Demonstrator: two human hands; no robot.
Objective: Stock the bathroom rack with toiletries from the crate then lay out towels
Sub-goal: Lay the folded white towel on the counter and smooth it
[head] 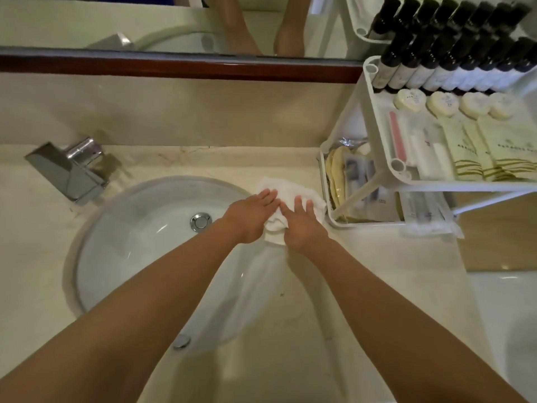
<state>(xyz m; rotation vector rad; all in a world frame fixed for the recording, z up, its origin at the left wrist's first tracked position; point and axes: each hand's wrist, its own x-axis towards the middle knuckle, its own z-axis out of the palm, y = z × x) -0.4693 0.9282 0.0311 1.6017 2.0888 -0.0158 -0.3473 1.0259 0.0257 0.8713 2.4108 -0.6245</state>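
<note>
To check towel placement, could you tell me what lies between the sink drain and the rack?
Head view: a white towel, with the left hand and right hand on it.

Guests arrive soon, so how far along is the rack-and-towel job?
Looks done: the rack holds bottles, soaps and sachets. In hand: left hand and right hand press flat on a white towel beside the sink. Left: laying it out; no other towels show.
</note>
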